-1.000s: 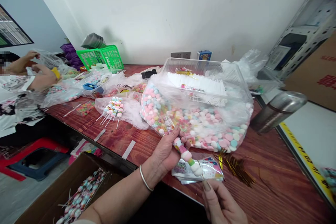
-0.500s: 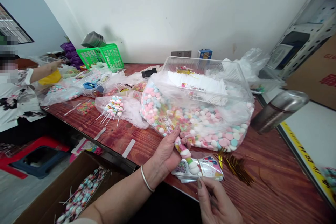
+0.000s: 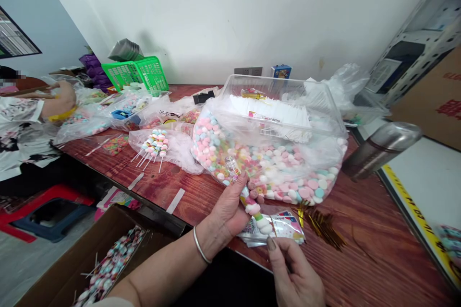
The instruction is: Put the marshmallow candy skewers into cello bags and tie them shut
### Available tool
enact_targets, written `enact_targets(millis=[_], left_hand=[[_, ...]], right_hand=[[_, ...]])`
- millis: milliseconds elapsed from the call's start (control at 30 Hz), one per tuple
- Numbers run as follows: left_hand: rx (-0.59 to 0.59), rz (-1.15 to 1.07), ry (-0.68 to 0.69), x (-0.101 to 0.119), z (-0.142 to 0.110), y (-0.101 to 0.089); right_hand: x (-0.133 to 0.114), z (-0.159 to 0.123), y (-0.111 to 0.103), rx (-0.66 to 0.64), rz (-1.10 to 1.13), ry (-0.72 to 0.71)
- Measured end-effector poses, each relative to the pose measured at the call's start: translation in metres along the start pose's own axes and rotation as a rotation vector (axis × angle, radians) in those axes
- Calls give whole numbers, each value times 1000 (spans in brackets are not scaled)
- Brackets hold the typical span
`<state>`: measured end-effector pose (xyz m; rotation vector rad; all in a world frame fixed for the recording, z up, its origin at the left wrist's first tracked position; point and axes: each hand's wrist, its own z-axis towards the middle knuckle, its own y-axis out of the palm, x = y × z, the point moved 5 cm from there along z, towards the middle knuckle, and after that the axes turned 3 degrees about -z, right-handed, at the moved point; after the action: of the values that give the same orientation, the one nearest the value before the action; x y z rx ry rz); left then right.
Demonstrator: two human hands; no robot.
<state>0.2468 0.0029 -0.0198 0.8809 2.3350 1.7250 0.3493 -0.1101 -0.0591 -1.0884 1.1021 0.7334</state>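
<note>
My left hand [image 3: 234, 208], a bracelet at its wrist, is closed around a marshmallow skewer [image 3: 253, 209] in a clear printed wrapper. The pink, yellow, green and white sweets slant down toward my right hand [image 3: 297, 268]. Thumb and forefinger of that hand pinch at the skewer's lower end, where a thin gold twist tie [image 3: 272, 225] shows; most of it is hidden. Beneath lies a stack of printed clear wrappers [image 3: 288, 228]. To its right is a bundle of gold twist ties [image 3: 326, 228] on the red-brown table [image 3: 382, 240].
Behind my hands sits a large bag of marshmallows [image 3: 288, 168] with a clear bin [image 3: 324, 105] of white sticks. A steel flask [image 3: 383, 148] stands right; marshmallow skewers [image 3: 154, 144] lie left. Below is a cardboard box [image 3: 46, 268] of skewers. Another person [image 3: 21, 124] works at far left.
My right hand has shifted slightly left and stays pinched at the skewer's lower end. My left hand keeps its hold. The other person's arm has moved.
</note>
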Motion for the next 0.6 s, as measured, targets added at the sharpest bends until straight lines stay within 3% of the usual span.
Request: enact_targets(millis=[167,367,467,600], left_hand=[[-27,5,-5,-1,-1,-3],[-123,-5,-63,-3,-3,1],[-119,14,-68,-3,-5,4],[-55,27,-48,-6,-5,3]], right_hand=[[6,-2,18,-195,521,418],[2,-4,23,-270,698,592],[5,-3,22,-256,617,524],[4,-1,8,-66,190,120]])
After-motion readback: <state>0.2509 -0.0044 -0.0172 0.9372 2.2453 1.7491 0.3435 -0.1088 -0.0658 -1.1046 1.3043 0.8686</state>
